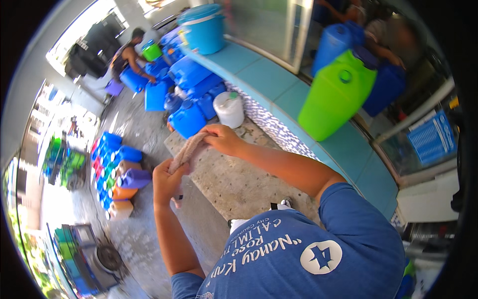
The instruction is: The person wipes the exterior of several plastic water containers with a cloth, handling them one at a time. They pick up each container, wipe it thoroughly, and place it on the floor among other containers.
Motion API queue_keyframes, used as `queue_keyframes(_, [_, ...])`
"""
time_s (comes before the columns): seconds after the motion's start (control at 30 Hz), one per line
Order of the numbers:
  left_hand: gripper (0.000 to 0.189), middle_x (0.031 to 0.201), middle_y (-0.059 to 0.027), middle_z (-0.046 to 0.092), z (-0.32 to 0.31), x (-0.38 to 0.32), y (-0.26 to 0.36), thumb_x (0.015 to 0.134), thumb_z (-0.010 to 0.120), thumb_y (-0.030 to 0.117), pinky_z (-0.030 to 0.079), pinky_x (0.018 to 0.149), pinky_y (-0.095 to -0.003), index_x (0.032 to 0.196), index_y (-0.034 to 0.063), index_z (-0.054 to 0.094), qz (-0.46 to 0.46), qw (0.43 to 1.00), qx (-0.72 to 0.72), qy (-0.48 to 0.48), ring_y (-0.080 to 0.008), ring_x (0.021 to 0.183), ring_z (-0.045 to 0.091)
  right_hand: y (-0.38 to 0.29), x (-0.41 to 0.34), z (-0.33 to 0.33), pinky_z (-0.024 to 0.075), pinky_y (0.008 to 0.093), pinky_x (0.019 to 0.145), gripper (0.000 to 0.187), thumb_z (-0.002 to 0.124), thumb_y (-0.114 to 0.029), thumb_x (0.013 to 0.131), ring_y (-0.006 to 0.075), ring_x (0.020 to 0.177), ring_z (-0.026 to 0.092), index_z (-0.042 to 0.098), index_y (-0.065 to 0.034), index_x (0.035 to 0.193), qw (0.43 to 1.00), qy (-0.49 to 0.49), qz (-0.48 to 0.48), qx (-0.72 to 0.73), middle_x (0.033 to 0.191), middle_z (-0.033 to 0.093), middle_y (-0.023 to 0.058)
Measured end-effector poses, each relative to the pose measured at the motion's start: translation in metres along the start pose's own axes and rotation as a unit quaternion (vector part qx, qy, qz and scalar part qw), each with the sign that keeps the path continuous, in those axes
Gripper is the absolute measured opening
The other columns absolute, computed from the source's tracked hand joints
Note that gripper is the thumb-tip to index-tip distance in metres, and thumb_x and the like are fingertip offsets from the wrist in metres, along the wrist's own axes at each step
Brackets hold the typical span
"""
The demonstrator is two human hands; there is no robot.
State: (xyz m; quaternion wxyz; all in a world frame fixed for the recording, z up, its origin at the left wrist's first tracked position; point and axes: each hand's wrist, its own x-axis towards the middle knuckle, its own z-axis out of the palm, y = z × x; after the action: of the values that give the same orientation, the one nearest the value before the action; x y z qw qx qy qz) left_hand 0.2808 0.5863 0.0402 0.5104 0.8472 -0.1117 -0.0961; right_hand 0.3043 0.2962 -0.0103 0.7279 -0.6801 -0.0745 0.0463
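Note:
A light pinkish cloth, twisted or bunched into a thick band, stretches between my two hands. My left hand grips its lower end, while my right hand pinches the upper end. Both arms reach out in front of my blue T-shirt, which bears writing. Beneath the cloth lies a rough concrete step. Just past my right hand are a blue plastic jerrycan and a white plastic bucket; neither is touched.
A lime-green jerrycan stands on the teal tiled ledge, with a lidded blue bucket farther along. Another person bends over blue containers. Several coloured jerrycans crowd the wet floor at left. A loaded wheeled cart stands lower left.

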Motion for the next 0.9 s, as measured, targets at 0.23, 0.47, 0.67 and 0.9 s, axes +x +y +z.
queue_keyframes(0.23, [0.039,0.122,-0.0104,0.082,0.182,0.043,0.136,0.116,0.070,0.030,0.061,0.095,-0.0327,0.132,-0.0055,0.075,0.119,0.909,-0.386,-0.107,-0.0157,0.108,0.077,-0.041,-0.187,-0.180,0.0588,0.0486,0.108,0.021,0.079,-0.015,0.104,0.0371,0.123,0.076,0.083,-0.0053,0.122,0.891,0.259,-0.242,-0.283,0.131,0.081,0.0143])
queue_keyframes(0.47, [0.056,0.156,-0.0230,0.071,0.348,0.075,0.283,0.105,0.085,0.033,0.056,0.118,-0.0500,0.146,-0.0032,0.073,0.459,0.871,-0.176,-0.004,-0.0371,0.139,0.072,-0.110,-0.284,-0.277,0.0485,0.0512,0.122,0.023,0.073,-0.010,0.105,0.0396,0.137,0.068,0.080,-0.0051,0.127,0.742,0.455,-0.257,-0.421,0.139,0.077,0.0174])
queue_keyframes(0.67, [0.052,0.160,-0.0224,0.067,0.452,0.122,0.283,0.092,0.088,0.024,0.044,0.128,-0.0688,0.139,0.0053,0.077,0.631,0.763,-0.023,0.135,-0.0573,0.154,0.056,-0.109,-0.260,-0.289,0.0401,0.0532,0.132,0.049,0.068,-0.012,0.106,0.0427,0.152,0.058,0.065,-0.0004,0.154,0.746,0.499,-0.297,-0.327,0.164,0.060,0.0249])
queue_keyframes(0.9, [0.059,0.169,-0.0324,0.055,0.472,0.146,0.158,0.104,0.076,0.030,0.031,0.134,-0.0773,0.152,-0.0027,0.066,0.623,0.779,0.011,0.072,-0.0650,0.158,0.047,-0.108,-0.246,-0.274,0.0424,0.0526,0.131,0.053,0.070,-0.009,0.105,0.0430,0.153,0.059,0.062,0.0009,0.157,0.728,0.520,-0.257,-0.366,0.164,0.063,0.0247])
